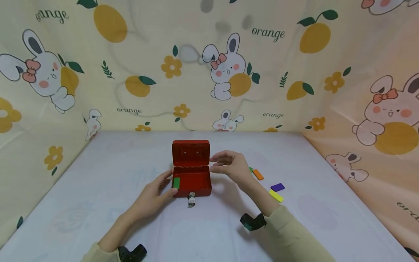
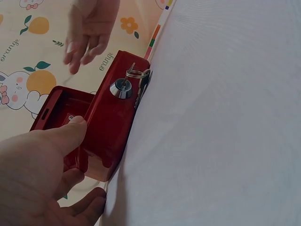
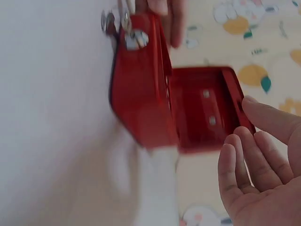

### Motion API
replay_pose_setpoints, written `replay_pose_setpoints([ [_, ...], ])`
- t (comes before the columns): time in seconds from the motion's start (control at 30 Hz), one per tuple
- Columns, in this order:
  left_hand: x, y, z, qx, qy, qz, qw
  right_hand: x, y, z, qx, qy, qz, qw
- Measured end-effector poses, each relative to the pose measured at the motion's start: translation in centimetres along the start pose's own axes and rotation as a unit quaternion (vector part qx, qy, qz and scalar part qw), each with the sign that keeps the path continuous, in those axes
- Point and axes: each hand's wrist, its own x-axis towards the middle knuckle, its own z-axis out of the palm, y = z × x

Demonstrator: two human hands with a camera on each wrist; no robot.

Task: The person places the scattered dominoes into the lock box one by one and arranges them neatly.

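A red metal cash box (image 1: 192, 191) stands on the white table with its lid (image 1: 191, 153) raised, and a green block (image 1: 176, 182) lies inside at the left. My left hand (image 1: 153, 194) grips the box's left side, thumb over the rim. In the left wrist view that thumb (image 2: 70, 134) lies along the edge. To the right of the box is my right hand (image 1: 231, 168), holding nothing, its fingers pointing toward the lid. The right wrist view shows these fingers (image 3: 256, 165) loosely bent beside the lid's edge; whether they touch it I cannot tell.
Keys (image 2: 141, 82) hang from the lock (image 2: 121, 88) at the box's front. On the table to the right lie an orange block (image 1: 258, 174), a purple block (image 1: 277, 187), a yellow block (image 1: 276, 195) and a partly hidden green block (image 1: 250, 169). A printed cloth (image 1: 196, 36) rises behind.
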Motion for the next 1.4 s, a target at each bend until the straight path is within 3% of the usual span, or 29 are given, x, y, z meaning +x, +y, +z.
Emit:
replay_pose_setpoints([
  [0.23, 0.1, -0.1, -0.1, 0.004, 0.0, -0.001, 1.0, -0.1, 1.8, -4.2, -0.036, 0.04, 0.013, 0.9985],
  [0.57, 0.2, 0.0, -0.2, 0.0, -0.004, -0.007, 1.0, 0.0, 4.2, -8.8, -0.061, 0.042, 0.029, 0.9968],
  [0.83, 0.1, 0.0, -0.1, -0.006, -0.006, -0.012, 0.9999, 0.5, 5.9, -10.2, -0.1, 0.016, 0.067, 0.9926],
  [1.13, 0.0, 0.2, 0.0, -0.006, -0.008, -0.018, 0.9998, 0.9, 7.2, -11.5, -0.098, -0.009, 0.089, 0.9912],
  [1.4, 0.0, 0.0, 0.0, -0.003, -0.005, -0.016, 0.9999, 1.3, 7.5, -11.4, -0.102, -0.028, 0.095, 0.9899],
])
